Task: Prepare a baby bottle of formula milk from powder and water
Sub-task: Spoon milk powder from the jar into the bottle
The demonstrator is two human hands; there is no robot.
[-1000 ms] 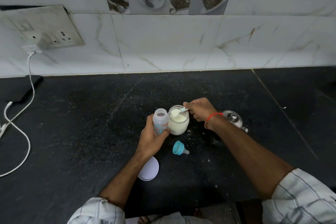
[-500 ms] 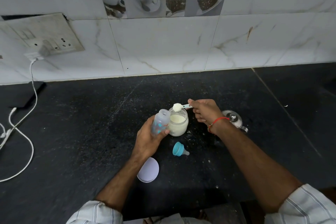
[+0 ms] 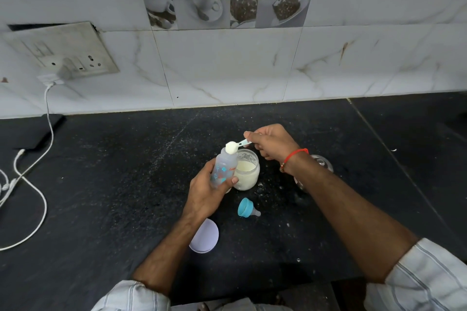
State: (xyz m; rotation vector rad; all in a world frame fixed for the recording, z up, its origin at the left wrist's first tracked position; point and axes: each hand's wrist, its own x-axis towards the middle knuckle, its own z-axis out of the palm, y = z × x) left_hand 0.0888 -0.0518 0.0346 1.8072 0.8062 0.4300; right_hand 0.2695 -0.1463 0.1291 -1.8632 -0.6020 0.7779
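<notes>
Centre frame: left hand (image 3: 206, 193) gripped tilted baby bottle (image 3: 224, 168) against powder jar (image 3: 246, 169); right hand (image 3: 271, 141) pinched heaped scoop (image 3: 232, 147) at bottle mouth. Step looked like dosing powder; next, tip scoop in cleanly, teat (image 3: 247, 207) lying lower right

Baby bottle (image 3: 224, 168), gripped in my left hand (image 3: 205, 193) just beside powder jar (image 3: 246, 172): red lettering on side facing jar, too small and cut off for me to read. Blue marks below it look like printed figures, not legible text. Nothing else I see carries readable words or numbers.
</notes>
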